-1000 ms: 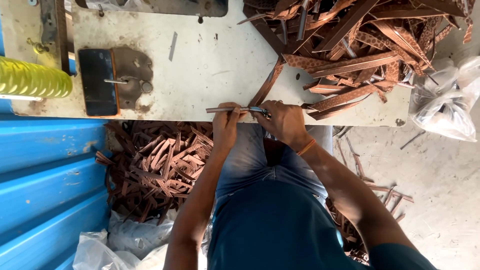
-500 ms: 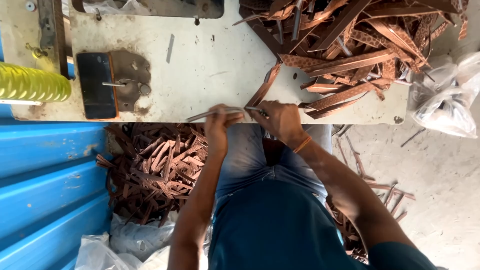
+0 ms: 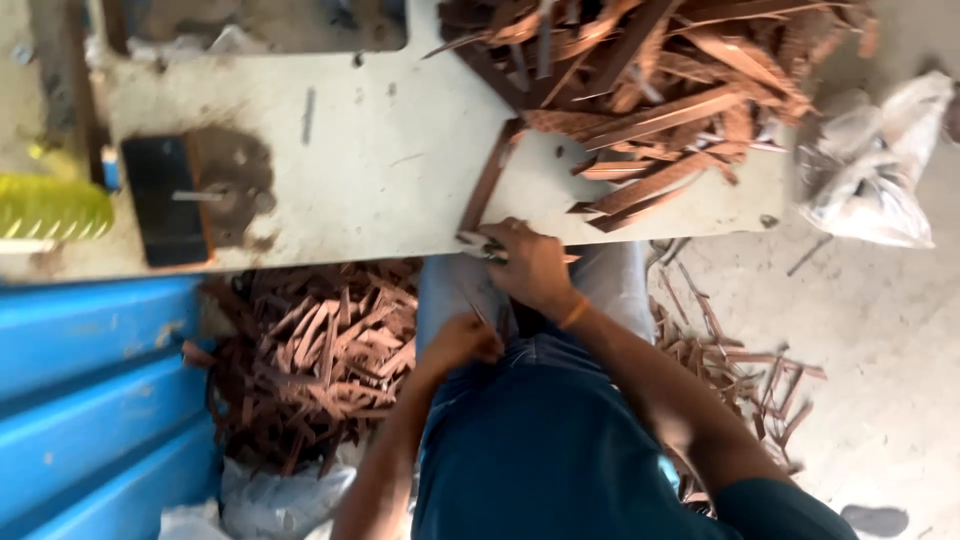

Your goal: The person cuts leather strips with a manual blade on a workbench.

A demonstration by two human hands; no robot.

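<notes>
My right hand (image 3: 528, 265) rests at the near edge of the pale worktable (image 3: 400, 150), its fingers closed on a thin metal tool (image 3: 475, 240) next to a long brown strip (image 3: 490, 178) that lies on the table. My left hand (image 3: 460, 340) is down over my lap in a fist and pinches a thin brown strip (image 3: 478, 313). A big heap of brown strips (image 3: 650, 90) covers the table's far right. The picture is blurred.
A pile of cut brown strips (image 3: 320, 350) lies on the floor to the left of my legs, and more lie scattered (image 3: 740, 370) at the right. A black block (image 3: 165, 200), a yellow ribbed roll (image 3: 50, 205), a blue corrugated bin (image 3: 90, 400) and a white plastic bag (image 3: 870, 180) are also here.
My left hand has dropped from the table edge to my lap with a thin strip. My right hand stays at the edge. The camera view has shifted and blurred.
</notes>
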